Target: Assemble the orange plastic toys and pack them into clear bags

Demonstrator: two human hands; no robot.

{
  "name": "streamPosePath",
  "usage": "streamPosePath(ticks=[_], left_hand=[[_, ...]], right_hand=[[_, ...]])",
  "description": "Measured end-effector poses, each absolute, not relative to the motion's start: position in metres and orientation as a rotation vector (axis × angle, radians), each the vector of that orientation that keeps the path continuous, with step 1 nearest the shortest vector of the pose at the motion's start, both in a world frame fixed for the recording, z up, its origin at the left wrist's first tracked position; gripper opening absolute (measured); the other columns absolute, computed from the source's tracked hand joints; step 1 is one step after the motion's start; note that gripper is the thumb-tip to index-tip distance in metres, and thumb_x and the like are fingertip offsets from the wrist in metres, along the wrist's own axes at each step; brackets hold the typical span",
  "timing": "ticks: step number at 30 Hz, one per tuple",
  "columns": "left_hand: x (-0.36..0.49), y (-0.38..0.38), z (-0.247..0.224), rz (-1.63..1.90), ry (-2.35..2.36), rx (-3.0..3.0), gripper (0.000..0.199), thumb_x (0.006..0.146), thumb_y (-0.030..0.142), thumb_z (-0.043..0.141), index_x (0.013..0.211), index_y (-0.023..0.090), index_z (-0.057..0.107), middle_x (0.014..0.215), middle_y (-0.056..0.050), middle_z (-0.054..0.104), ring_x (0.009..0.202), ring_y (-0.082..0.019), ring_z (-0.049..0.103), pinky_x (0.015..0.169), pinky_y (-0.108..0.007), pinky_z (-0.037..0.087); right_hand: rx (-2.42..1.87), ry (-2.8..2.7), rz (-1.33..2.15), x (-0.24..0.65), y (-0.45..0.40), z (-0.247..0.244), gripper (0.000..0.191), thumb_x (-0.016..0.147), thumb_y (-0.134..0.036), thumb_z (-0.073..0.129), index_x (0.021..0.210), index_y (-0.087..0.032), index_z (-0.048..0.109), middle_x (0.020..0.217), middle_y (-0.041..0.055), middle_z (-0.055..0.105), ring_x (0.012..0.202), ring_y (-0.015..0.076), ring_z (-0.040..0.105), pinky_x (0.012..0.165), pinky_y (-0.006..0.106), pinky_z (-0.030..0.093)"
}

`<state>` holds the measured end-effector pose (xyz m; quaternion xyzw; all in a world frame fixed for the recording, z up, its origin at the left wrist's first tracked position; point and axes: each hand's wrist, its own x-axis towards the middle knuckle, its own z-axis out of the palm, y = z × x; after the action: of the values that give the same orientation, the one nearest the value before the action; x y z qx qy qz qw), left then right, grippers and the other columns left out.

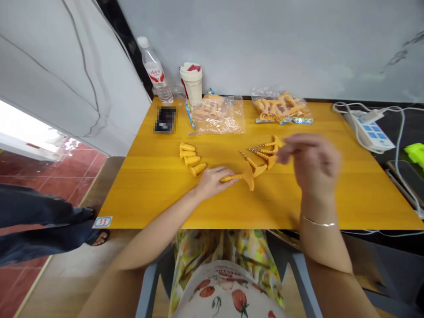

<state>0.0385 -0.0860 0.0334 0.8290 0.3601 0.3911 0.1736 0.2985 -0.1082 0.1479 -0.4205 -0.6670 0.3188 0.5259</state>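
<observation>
My left hand (216, 182) is closed on an orange corkscrew-like piece (247, 176) with a wide wing-shaped handle, which points to the right just above the yellow table. My right hand (309, 154) is raised over the table to the right, smeared by motion, so its fingers are hard to make out. Between the hands lie several orange pieces with metal spirals (260, 168), their handles toward my right hand. Left of these, past my left hand, several short orange caps (198, 169) lie in a loose column.
Along the back of the table (149, 185) stand a water bottle (155, 73) and a cream cup (192, 81), with two plastic bags (220, 115) of orange parts and a blurred dark object (165, 120). A power strip (372, 131) with cables lies right. A person's legs (43, 225) show left.
</observation>
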Motion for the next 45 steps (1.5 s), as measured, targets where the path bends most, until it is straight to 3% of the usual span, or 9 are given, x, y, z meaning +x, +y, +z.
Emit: streamPosePath(ticks=[4, 6, 9, 12, 17, 22, 25, 32, 45], left_hand=[[0.037, -0.091, 0.033, 1.048, 1.069, 2.73, 0.029, 0.098, 0.04, 0.051, 0.097, 0.02, 0.072, 0.079, -0.004, 0.067, 0.068, -0.013, 0.064, 0.063, -0.023, 0.045], [0.037, -0.094, 0.033, 1.023, 1.068, 2.836, 0.028, 0.099, 0.039, 0.05, 0.096, 0.022, 0.072, 0.078, -0.003, 0.066, 0.069, -0.013, 0.063, 0.063, -0.024, 0.044], [0.039, -0.097, 0.032, 1.049, 1.007, 2.908, 0.027, 0.099, 0.037, 0.05, 0.093, 0.023, 0.072, 0.076, -0.002, 0.064, 0.068, -0.013, 0.062, 0.064, -0.025, 0.044], [0.043, -0.101, 0.031, 1.0, 0.929, 2.867, 0.031, 0.1, 0.041, 0.048, 0.094, 0.022, 0.072, 0.073, -0.002, 0.065, 0.064, -0.012, 0.061, 0.061, -0.024, 0.043], [0.04, -0.104, 0.035, 0.699, 0.759, 2.554, 0.023, 0.094, 0.041, 0.06, 0.098, 0.022, 0.073, 0.08, -0.002, 0.073, 0.068, -0.012, 0.067, 0.063, -0.022, 0.045], [0.015, -0.093, 0.048, 0.918, 0.961, 2.261, 0.026, 0.088, 0.045, 0.067, 0.093, 0.02, 0.07, 0.087, -0.002, 0.075, 0.078, -0.015, 0.069, 0.075, -0.024, 0.049], [0.013, -0.092, 0.055, 1.073, 1.197, 2.424, 0.027, 0.092, 0.039, 0.059, 0.105, 0.016, 0.064, 0.098, -0.008, 0.071, 0.092, -0.02, 0.067, 0.084, -0.032, 0.05], [0.022, -0.111, 0.048, 0.547, 1.169, 3.045, 0.036, 0.096, 0.015, 0.043, 0.13, 0.013, 0.055, 0.11, -0.013, 0.065, 0.102, -0.024, 0.06, 0.085, -0.036, 0.047], [0.0, -0.118, 0.042, 0.472, 1.58, 2.85, 0.043, 0.094, 0.011, 0.043, 0.136, 0.017, 0.052, 0.131, -0.016, 0.056, 0.116, -0.029, 0.049, 0.094, -0.042, 0.038]], right_hand=[[-1.189, -1.519, 1.345, 0.263, -0.101, 0.101, 0.049, 0.09, -0.066, 0.054, 0.114, -0.025, 0.065, 0.097, 0.0067, 0.07, 0.085, 0.0197, 0.067, 0.077, 0.037, 0.056], [-1.153, -1.309, 1.817, 0.258, -0.113, 0.08, 0.06, 0.09, -0.074, 0.045, 0.117, -0.023, 0.06, 0.087, 0.0062, 0.07, 0.07, 0.0174, 0.066, 0.071, 0.036, 0.057], [-1.019, -0.975, 2.136, 0.258, -0.134, 0.063, 0.053, 0.088, -0.073, 0.047, 0.108, -0.025, 0.056, 0.062, -0.0047, 0.057, 0.042, 0.0089, 0.043, 0.051, 0.025, 0.047], [-0.957, -0.934, 2.132, 0.261, -0.144, 0.062, 0.04, 0.088, -0.064, 0.054, 0.087, -0.024, 0.052, 0.051, -0.0105, 0.035, 0.04, 0.0072, 0.022, 0.045, 0.021, 0.034], [-1.051, -1.797, 1.694, 0.273, -0.149, 0.081, 0.041, 0.093, -0.054, 0.054, 0.07, -0.02, 0.058, 0.061, -0.0024, 0.048, 0.056, 0.0124, 0.044, 0.056, 0.026, 0.038], [-1.059, -2.521, 0.912, 0.292, -0.158, 0.106, 0.025, 0.098, -0.036, 0.051, 0.086, -0.021, 0.067, 0.08, 0.0039, 0.06, 0.077, 0.0179, 0.056, 0.072, 0.03, 0.043], [-1.212, -2.492, 0.56, 0.294, -0.15, 0.098, 0.021, 0.099, -0.03, 0.047, 0.094, -0.021, 0.065, 0.089, 0.008, 0.065, 0.087, 0.0222, 0.058, 0.079, 0.035, 0.045], [-1.505, -2.439, 0.04, 0.266, -0.11, 0.056, 0.022, 0.099, -0.03, 0.044, 0.104, -0.022, 0.064, 0.091, 0.0095, 0.067, 0.09, 0.0259, 0.061, 0.079, 0.036, 0.047], [-1.654, -2.305, -0.228, 0.275, -0.097, 0.044, 0.026, 0.097, -0.028, 0.046, 0.11, -0.022, 0.068, 0.105, 0.0109, 0.066, 0.098, 0.0294, 0.055, 0.076, 0.038, 0.043]])
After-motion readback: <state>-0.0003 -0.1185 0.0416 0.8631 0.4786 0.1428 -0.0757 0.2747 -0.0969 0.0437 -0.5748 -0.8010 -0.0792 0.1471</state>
